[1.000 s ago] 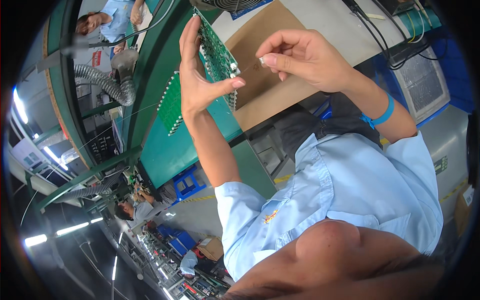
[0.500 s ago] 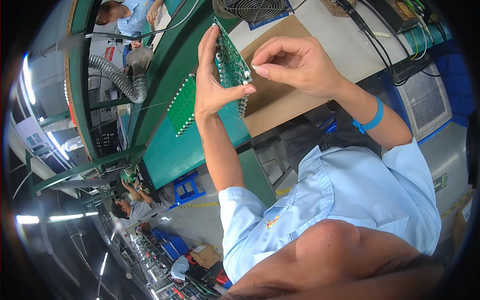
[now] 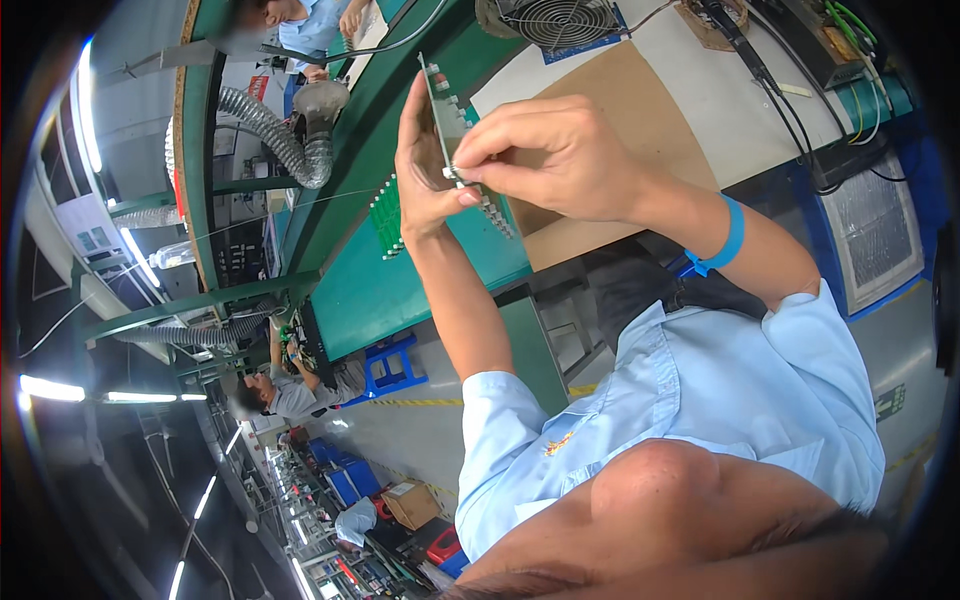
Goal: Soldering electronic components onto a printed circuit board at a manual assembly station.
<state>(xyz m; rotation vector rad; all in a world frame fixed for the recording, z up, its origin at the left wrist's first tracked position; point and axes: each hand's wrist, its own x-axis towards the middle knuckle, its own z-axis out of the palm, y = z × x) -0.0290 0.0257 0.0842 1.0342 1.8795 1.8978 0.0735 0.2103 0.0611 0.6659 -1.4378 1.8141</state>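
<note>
My left hand (image 3: 418, 190) grips a green circuit board (image 3: 442, 110) by its edges, thumb at the near end and fingers along the far side. The board stands nearly edge-on, with several small components along its right face. My right hand (image 3: 560, 155) is closed in a pinch at the board's near edge. A small white piece (image 3: 450, 172) shows at those fingertips, touching or very close to the board. Its exact kind is too small to make out. Left of my left hand, a second green board (image 3: 385, 220) with white parts along its edges is partly covered by the hand.
A brown cardboard sheet (image 3: 655, 110) lies on the bench beside the green mat (image 3: 370, 290). At the back are a fan (image 3: 565, 22) and black cables (image 3: 765, 85). A silver flexible duct (image 3: 270, 130) hangs at left. Other people work at far left.
My right hand has moved left, bringing the small white piece from beside the board to its near edge. The board has turned more edge-on. The whole view has shifted slightly.
</note>
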